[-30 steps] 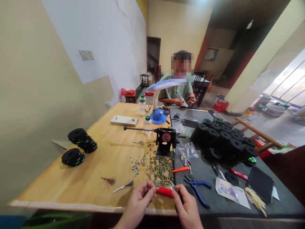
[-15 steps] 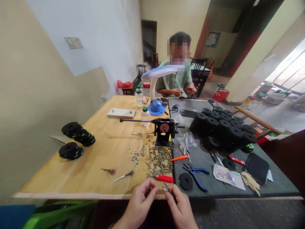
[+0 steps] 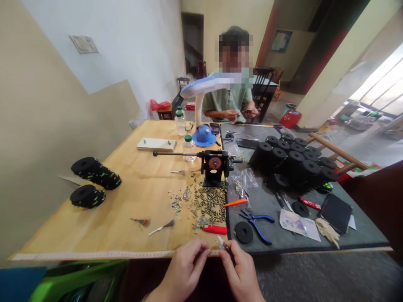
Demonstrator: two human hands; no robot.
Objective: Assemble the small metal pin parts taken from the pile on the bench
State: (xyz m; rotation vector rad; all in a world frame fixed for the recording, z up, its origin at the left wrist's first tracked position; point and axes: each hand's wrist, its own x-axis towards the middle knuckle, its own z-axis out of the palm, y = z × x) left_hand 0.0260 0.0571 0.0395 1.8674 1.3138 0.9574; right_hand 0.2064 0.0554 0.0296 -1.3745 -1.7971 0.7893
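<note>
Your right grip (image 3: 237, 264) is narrow, closed on a pointed tool (image 3: 220, 241) with metal tips that angle forward over the front edge of the surface (image 3: 103, 222). Your left grip (image 3: 189, 262) is just beside it, also narrow, thumb and fingertips drawn together; you cannot tell from here whether they pinch anything fine. Just beyond the tool lies a red stick (image 3: 215, 229), and past that a spread of small dark pieces (image 3: 209, 205), with coloured beads (image 3: 176, 205) scattered to their left. To the right of the stick, on the grey mat (image 3: 280, 241), you have a black ring (image 3: 243, 232) lying flat, blue pliers (image 3: 260, 225) with their handles apart, and a banknote (image 3: 299, 225). An orange stick (image 3: 236, 202) lies across the mat's left edge. Behind the dark pieces stands a black machine (image 3: 215, 165), its long rod reaching left. Black spools (image 3: 292, 161) crowd the right side, and more black rolls (image 3: 94, 172) lie far left. Beyond the lamp (image 3: 204, 137), across from you, a person in a pale green shirt (image 3: 217, 102) holds something small and dark.
</note>
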